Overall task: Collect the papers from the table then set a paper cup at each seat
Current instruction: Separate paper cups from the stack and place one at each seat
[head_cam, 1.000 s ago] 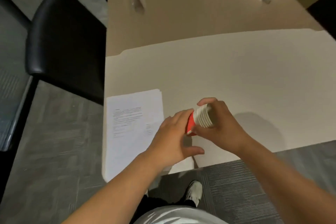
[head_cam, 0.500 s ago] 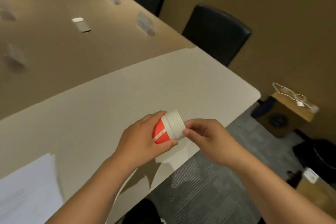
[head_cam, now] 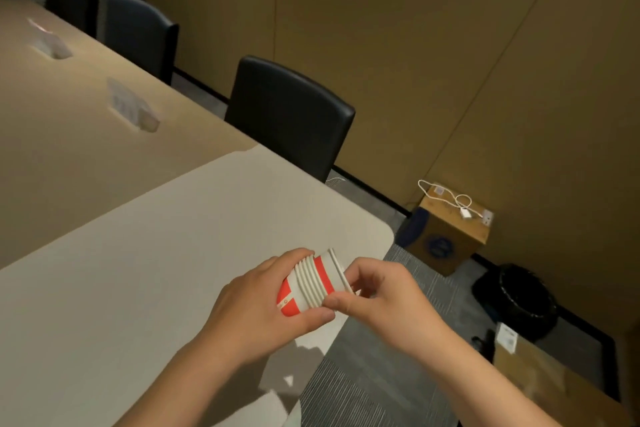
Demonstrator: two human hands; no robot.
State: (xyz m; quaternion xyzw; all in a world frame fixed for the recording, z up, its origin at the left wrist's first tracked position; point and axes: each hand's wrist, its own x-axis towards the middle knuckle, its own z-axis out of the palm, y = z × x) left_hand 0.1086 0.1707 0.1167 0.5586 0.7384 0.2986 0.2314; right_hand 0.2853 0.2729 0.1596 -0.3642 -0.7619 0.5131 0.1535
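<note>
The rounded corner of the table [head_cam: 382,232] lay just beyond the fingers, with bare tabletop to their left and open carpet to their right. The left hand [head_cam: 259,312] curled around the nested stack of paper cups [head_cam: 308,288], held sideways above the table's edge. The right hand [head_cam: 384,298] pinched the outermost cup [head_cam: 334,269] at its rim, partly drawn from the stack.

Three black chairs [head_cam: 291,114] stand along the bench's far side; a cardboard box [head_cam: 446,236] sits against the wall with a white cable [head_cam: 450,199] on top; a black bin [head_cam: 516,302] stands near it.
</note>
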